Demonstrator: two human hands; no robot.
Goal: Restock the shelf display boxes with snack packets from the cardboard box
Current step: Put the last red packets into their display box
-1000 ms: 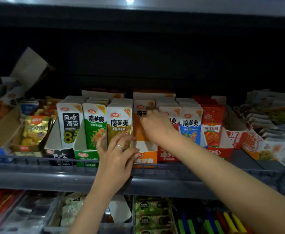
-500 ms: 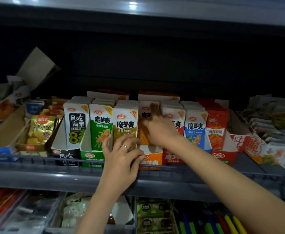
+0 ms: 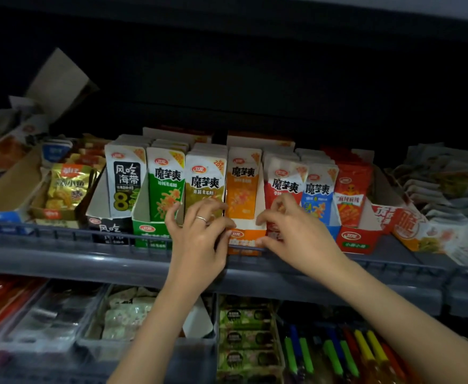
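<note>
Mid-frame, left grip (image 3: 199, 239) and right grip (image 3: 296, 234) each pinched a front corner of the orange display box (image 3: 245, 239), likely light, crushable card.

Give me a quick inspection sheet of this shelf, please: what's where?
Surface: grey shelf with a wire front rail.
Job's things: orange display box holding orange packets; supply cardboard box not seen.
Clutter: loose packets piled at right.
Hands: right hand pinches that box's front corner; left hand at its other corner, grip unclear.
Cables: nothing seen.
Surroundings: pens on the shelf below.
</note>
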